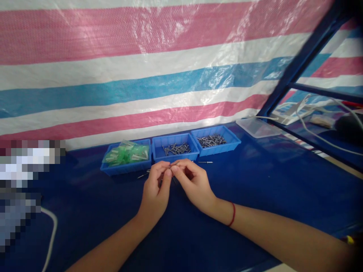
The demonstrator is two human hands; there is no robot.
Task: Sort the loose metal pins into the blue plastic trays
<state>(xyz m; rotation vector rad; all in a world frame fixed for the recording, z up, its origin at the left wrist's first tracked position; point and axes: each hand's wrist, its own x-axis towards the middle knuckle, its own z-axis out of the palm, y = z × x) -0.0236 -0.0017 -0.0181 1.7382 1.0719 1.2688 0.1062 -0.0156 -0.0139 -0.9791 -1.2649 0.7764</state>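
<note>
My left hand (155,189) and my right hand (195,183) meet just in front of the blue bins, their thumbs and fingertips pinched close together. Whatever small thing they grip is almost wholly covered by the fingers, so I cannot make it out. A blind rivet (205,162) lies on the blue tabletop beyond my right hand. Left of my left fingers, another thin metal piece (142,174) lies on the table, partly hidden. The middle blue bin (176,155) holds loose metal pins that look like blind rivets (179,148). More of them (212,140) fill the right blue bin (220,150).
Green plastic packets (126,153) sit in the left blue bin (126,169). A clear plastic lid (258,127) lies at the back right, beside a dark metal frame (279,99) and white cables (314,134). Another white cable (52,230) runs along the left. Striped sheeting (127,90) hangs behind.
</note>
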